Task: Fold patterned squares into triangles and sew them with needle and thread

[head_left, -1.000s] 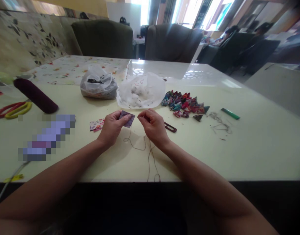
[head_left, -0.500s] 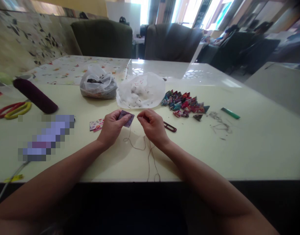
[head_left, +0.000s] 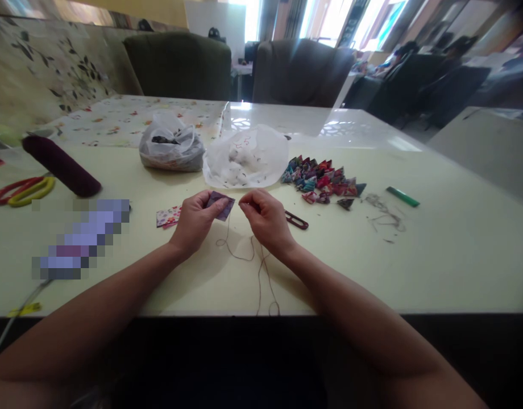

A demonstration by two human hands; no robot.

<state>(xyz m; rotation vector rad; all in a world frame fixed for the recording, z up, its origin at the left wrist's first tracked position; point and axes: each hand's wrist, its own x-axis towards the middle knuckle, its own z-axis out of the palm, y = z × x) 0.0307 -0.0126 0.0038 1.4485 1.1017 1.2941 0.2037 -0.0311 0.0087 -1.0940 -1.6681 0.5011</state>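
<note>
My left hand pinches a small purple fabric piece above the pale table. My right hand is closed in a pinch just right of the fabric; what sits between its fingertips is too small to make out. A brown thread runs down from between the hands and loops toward the table's front edge. A floral fabric scrap lies just left of my left hand.
A heap of folded colourful fabric triangles lies behind my right hand, a small snipper beside it. Two plastic bags stand further back. A dark purple roll, red and yellow scissors, a green lighter and thread scraps lie around.
</note>
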